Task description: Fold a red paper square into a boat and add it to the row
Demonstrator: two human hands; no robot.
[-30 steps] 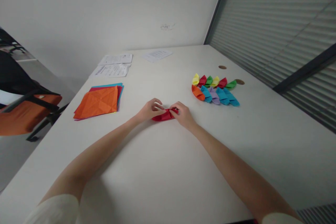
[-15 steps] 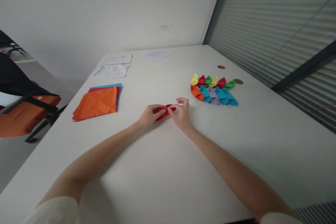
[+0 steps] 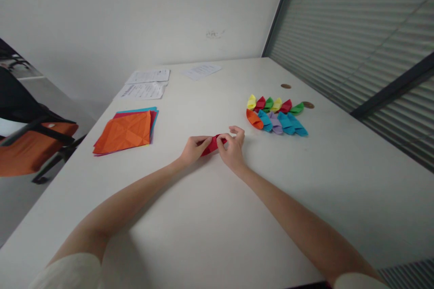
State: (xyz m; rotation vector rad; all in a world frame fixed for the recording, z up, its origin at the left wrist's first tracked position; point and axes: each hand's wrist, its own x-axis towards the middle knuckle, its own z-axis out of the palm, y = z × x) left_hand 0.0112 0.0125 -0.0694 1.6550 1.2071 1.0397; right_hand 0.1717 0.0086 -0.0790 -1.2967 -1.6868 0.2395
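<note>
A small folded piece of red paper (image 3: 210,146) sits between my two hands over the middle of the table. My left hand (image 3: 195,148) pinches its left end between thumb and fingers. At the other end, my right hand (image 3: 233,145) grips the paper with thumb and forefinger, its outer fingers lifted and curled. Both ends of the paper are partly covered by my fingers. To the right lie two rows of folded paper pieces (image 3: 275,124) in yellow, red, green, orange, blue and lilac.
On the left lies a stack of creased square paper sheets (image 3: 125,133), orange on top. Printed pages (image 3: 144,90) and another printed sheet (image 3: 202,71) rest at the back of the white table (image 3: 203,216). An orange chair (image 3: 37,144) stands left, window blinds (image 3: 366,40) right.
My fingers have shifted slightly on the red paper, and its upper face now looks flatter and smoother. Other things on the table stay where they were.
</note>
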